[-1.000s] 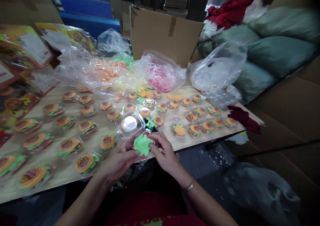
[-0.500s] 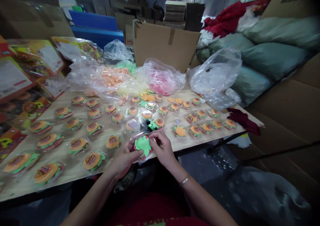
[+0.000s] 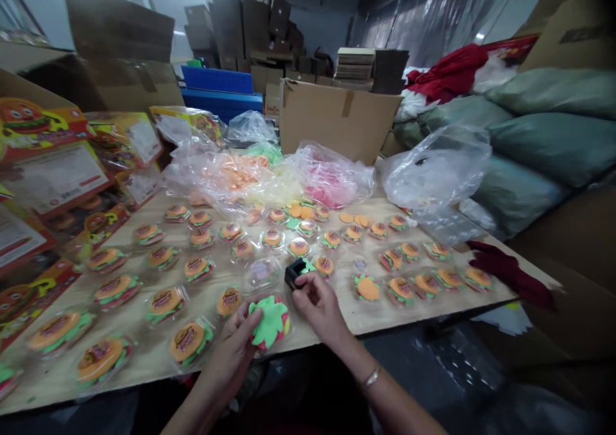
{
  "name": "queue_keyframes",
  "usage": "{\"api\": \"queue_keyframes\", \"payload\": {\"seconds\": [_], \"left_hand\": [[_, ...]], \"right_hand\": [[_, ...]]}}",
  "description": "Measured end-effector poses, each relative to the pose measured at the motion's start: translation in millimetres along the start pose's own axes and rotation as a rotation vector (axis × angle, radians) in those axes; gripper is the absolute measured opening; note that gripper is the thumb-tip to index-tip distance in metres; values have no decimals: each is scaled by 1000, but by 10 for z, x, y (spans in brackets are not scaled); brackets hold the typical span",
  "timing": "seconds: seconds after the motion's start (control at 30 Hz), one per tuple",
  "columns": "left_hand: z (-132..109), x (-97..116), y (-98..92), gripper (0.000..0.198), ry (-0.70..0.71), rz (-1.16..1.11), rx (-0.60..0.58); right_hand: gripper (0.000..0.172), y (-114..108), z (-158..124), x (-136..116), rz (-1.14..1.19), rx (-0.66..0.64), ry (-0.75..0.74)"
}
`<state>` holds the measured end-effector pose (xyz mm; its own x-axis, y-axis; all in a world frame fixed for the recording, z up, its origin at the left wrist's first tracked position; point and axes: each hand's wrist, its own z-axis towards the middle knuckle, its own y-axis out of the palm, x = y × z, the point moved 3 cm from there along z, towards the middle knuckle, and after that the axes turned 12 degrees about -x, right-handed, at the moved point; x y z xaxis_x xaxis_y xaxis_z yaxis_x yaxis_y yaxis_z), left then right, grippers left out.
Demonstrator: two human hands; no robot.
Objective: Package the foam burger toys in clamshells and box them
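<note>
My left hand [image 3: 243, 335] is closed around a toy burger stack [image 3: 269, 323] near the table's front edge. A green lettuce-shaped piece lies on top of the stack, with red and yellow layers showing at its rim. My right hand [image 3: 320, 307] has its thumb and fingers pinched together at the near side of a small black box [image 3: 292, 273]. Bits of green show by the box; what the fingertips grip, if anything, is hidden. Just left of the box sits a clear plastic shell [image 3: 262, 273] with pale contents.
Several packed toy burgers [image 3: 185, 340] cover the wooden table [image 3: 144, 374]. Plastic bags of orange, yellow and pink pieces [image 3: 332, 181] lie at the back, before a cardboard box [image 3: 337, 117]. A dark red glove [image 3: 513, 273] lies at the right edge. Printed packages [image 3: 52, 165] stand at left.
My right hand has left the green piece and moved up to the black box. My left hand keeps the burger stack, now tilted. The view has tipped upward.
</note>
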<state>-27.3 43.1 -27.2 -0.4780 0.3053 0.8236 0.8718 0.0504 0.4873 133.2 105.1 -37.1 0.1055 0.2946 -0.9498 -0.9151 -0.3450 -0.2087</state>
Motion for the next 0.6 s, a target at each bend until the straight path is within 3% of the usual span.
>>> {"api": "queue_keyframes", "payload": {"seconds": [0.2,0.3,0.4,0.5,0.6], "left_hand": [[-101,177,-466,58,3,-22,153],[-98,240,-608,53,50,-52,182],[-60,297,-636,45,122,-48,177],[-33,353,-632,44,156,-15,158],[-62,405,-665,43,177,15,143]], "right_hand": [[21,-377,590,-11,-144,110,-20],[18,-305,758,-233,-192,156,-127],[12,-95,695,-488,-229,165,-224],[12,108,393,-642,-309,29,-293],[23,163,-14,-623,-406,-296,-287]]}}
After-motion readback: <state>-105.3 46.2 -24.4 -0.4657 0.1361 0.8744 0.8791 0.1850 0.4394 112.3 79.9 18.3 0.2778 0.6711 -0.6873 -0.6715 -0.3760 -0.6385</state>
